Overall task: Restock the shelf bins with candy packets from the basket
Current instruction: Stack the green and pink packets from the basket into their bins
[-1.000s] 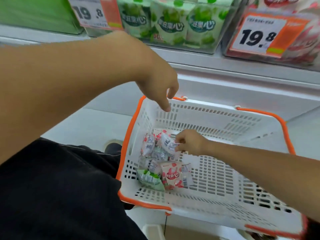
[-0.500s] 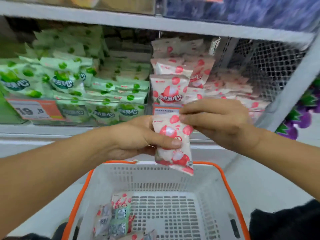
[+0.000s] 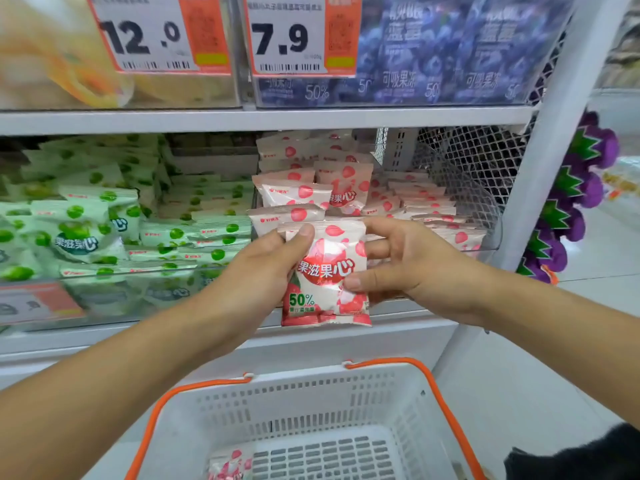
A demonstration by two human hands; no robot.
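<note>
Held upright in both hands, just in front of the shelf's right-hand bin: a glossy pink-and-white strawberry candy packet (image 3: 325, 275), flat and pillow-shaped, with crimped top and bottom seams, white lettering on a red band and a green "50%" near the lower left corner. Gripped on its left edge by the left hand (image 3: 266, 268), thumb pressed across the upper left corner, fingers curled behind. Pinched on its right edge by the right hand (image 3: 408, 268), thumb on the front, fingers wrapped round the back.

Behind the packet, a clear plastic shelf bin (image 3: 485, 237) with a curved transparent front wall, holding many matching pink strawberry packets (image 3: 346, 192), some standing, most stacked flat in rows. To its left, a second clear plastic bin (image 3: 104, 275) heaped with green-and-white apple-print packets (image 3: 79, 233) of the same pillow shape. White wire mesh (image 3: 478, 157) at the back right of the shelf.

Below, a white perforated plastic basket (image 3: 311, 403) with orange rim and handles, slotted walls and floor; one pink packet (image 3: 230, 464) visible at the bottom edge of the view, lying on the basket floor.

Above, on the upper shelf, blurred dark blue pouches (image 3: 433, 46) behind a clear front, and two white-and-orange price tags reading 12.0 (image 3: 152, 32) and 7.9 (image 3: 294, 32).
</note>
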